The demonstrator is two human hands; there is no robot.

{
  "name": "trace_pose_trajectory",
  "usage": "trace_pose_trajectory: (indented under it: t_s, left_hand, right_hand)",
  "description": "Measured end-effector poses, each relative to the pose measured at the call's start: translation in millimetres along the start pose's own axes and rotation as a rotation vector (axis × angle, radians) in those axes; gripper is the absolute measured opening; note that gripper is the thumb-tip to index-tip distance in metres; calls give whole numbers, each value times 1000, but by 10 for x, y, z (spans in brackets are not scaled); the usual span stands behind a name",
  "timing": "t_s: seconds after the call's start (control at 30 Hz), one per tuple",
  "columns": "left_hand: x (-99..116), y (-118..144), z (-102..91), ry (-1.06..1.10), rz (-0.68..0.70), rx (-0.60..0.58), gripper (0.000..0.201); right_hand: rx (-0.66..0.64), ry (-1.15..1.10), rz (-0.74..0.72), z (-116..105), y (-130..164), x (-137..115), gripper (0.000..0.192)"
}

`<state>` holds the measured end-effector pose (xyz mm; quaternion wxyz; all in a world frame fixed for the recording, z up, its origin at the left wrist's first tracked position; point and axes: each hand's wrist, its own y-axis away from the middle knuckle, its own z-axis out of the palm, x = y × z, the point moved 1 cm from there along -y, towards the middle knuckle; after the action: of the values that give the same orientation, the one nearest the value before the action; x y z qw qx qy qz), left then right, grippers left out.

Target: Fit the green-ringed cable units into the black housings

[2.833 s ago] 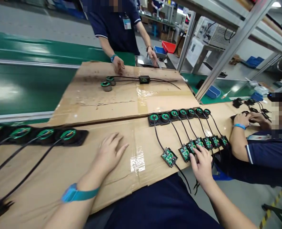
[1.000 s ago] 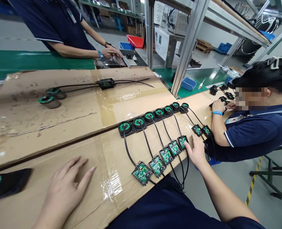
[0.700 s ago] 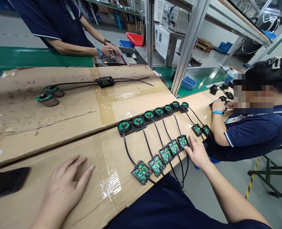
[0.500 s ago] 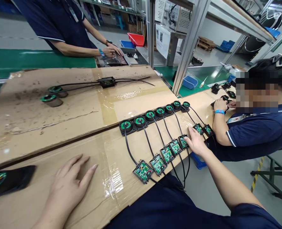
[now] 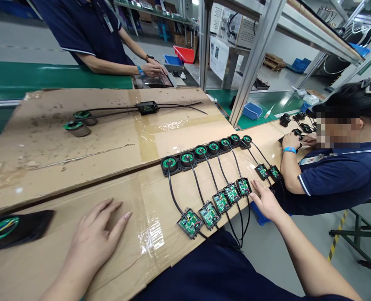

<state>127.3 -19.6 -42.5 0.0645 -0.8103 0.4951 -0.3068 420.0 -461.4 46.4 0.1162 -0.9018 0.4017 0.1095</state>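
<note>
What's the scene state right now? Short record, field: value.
left hand: flat, palm down on the cardboard sheet, holding nothing
right hand: open, fingertips beside the board boxes, near the sheet's edge
round parts: seven in a row, each cabled to a box
far unit: one box, two round parts, apart
co-workers: one seated right, one standing across
</note>
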Motion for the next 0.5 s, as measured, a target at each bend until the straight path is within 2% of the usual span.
trace_pose_trajectory:
  t_s: [0.07,0.13,0.2,0.27,0.4,0.5]
  left_hand:
    - [-8,4,4,8,-3,-4,53]
    - [-15,7,6,13,-4,-3,52]
    - [-20,7,5,13,-3,-2,54]
    - [-25,7,4,13,-5,-2,55]
    - [-36,12,7,18,-16,-6,54]
    - [-41,20,12,23,-20,-1,53]
  right_hand:
    - [52,-41,41,-39,106,-56,61]
    - [161,-63,96,-53,168,-141,56]
    - [272,-65,136,-21,178,-239,52]
    - [328,-69,159,55,137,-321,48]
    - [309,2,202,207,-20,-366,37]
    - [271,83,206,201,-133,-297,35]
